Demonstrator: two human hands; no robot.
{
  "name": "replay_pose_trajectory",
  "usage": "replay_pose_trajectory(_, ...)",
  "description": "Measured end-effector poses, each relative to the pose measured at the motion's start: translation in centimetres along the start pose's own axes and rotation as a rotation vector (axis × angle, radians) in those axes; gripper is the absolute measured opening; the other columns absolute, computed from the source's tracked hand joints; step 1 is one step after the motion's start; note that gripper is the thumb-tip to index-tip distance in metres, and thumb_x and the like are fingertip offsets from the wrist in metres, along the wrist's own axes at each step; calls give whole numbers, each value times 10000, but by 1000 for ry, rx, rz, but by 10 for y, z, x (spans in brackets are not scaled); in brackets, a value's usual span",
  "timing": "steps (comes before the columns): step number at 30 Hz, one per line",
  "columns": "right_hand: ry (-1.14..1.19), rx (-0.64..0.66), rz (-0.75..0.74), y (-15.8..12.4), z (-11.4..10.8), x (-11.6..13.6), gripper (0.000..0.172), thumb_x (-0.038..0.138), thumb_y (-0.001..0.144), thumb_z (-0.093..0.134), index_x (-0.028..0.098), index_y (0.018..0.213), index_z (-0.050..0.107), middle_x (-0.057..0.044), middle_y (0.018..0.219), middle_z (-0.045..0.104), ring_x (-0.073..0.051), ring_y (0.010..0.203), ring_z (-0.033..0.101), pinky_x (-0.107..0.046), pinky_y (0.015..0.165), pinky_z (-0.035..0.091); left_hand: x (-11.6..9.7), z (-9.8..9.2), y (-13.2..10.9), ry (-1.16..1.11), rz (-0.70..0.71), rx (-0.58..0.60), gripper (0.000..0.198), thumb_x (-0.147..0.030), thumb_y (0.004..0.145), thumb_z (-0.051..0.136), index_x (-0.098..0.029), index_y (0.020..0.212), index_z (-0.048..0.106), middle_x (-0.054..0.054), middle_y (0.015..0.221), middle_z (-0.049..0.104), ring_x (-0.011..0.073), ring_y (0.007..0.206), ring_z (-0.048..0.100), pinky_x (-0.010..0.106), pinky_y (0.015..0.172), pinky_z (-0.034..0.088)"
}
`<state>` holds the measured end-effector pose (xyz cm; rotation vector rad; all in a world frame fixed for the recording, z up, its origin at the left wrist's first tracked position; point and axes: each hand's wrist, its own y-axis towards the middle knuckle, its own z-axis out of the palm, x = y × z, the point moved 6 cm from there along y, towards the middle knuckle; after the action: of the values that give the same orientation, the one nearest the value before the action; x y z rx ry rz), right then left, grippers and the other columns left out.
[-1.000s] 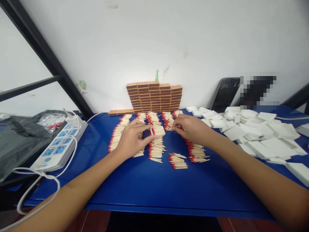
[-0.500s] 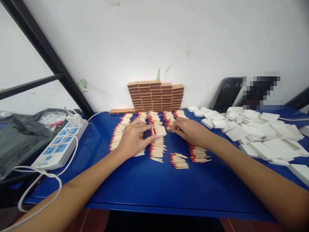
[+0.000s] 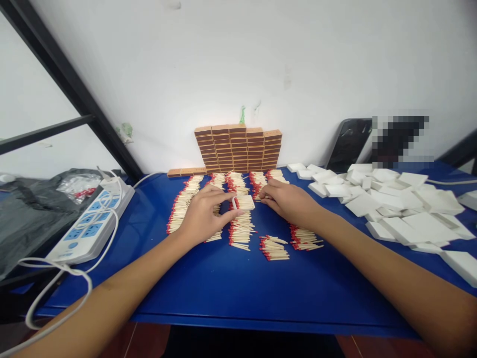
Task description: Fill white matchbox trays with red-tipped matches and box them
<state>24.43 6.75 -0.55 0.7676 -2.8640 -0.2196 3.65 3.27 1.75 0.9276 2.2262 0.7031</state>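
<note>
Thumb and fingertips of the left hand (image 3: pixel 205 211) pinch one end of a white tray (image 3: pixel 234 203) of matches (image 3: pixel 245 202), between both hands. The right hand (image 3: pixel 287 200) curls over a match row (image 3: pixel 304 238); whether it grasps anything I cannot tell. Matchboxes (image 3: pixel 239 150) stand stacked beyond them; more trays (image 3: pixel 395 201) lie piled rightward.

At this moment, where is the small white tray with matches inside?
In the head view, the white tray is near the centre, held by the left hand over a row of matches.
</note>
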Motion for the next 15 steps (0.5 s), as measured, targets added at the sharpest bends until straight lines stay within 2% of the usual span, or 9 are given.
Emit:
replay_pose_trajectory(11, -74, 81, -26, -1, 3, -3, 204, 228, 1058, 479, 178, 952, 646, -114, 1070, 656, -217, 876, 650, -310, 712, 442, 4, 1, -1, 7, -17, 5, 377, -483, 850, 830, -222, 1120, 802, 83, 978, 793, 235, 930, 695, 410, 855, 589)
replay_pose_trajectory(15, 10, -41, -35, -6, -14, 4, 208, 257, 1068, 436, 192, 974, 610, -111, 1065, 644, -192, 764, 619, -318, 674, 437, 5, 2, -1, 14, -17, 5, 391, -486, 849, 830, -211, 1126, 801, 86, 965, 791, 235, 918, 689, 411, 846, 589)
